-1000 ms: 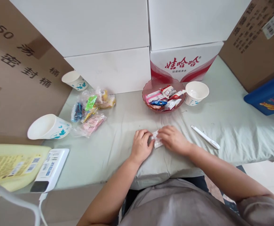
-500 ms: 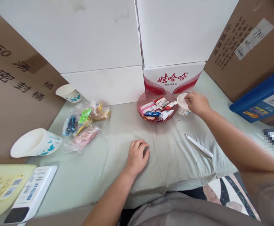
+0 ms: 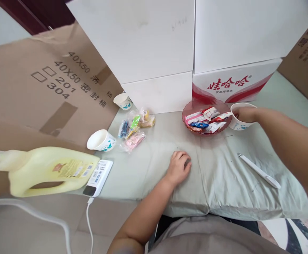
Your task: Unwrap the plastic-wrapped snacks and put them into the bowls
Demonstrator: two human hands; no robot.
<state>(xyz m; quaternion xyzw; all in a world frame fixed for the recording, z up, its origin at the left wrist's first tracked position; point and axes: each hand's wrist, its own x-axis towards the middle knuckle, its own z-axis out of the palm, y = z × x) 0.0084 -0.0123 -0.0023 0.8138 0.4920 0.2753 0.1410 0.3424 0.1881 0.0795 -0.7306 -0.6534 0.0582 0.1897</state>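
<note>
Dish of packets (image 3: 203, 120) at the bed's (image 3: 222, 176) rear edge, before the boxes (image 3: 233, 84). Cup (image 3: 239, 120) just right of it, right hand (image 3: 245, 114) at its rim. Pen (image 3: 259, 170) nearer the front. Left hand (image 3: 179, 168) mid-bed. Snack bags (image 3: 134, 130) rear left.

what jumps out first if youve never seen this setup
The pink glass dish heaped with wrapped snacks, in front of the red-and-white carton, catches the eye first. Just right of it the right hand reaches into a paper cup. At far left a yellow jug lies on its side.
</note>
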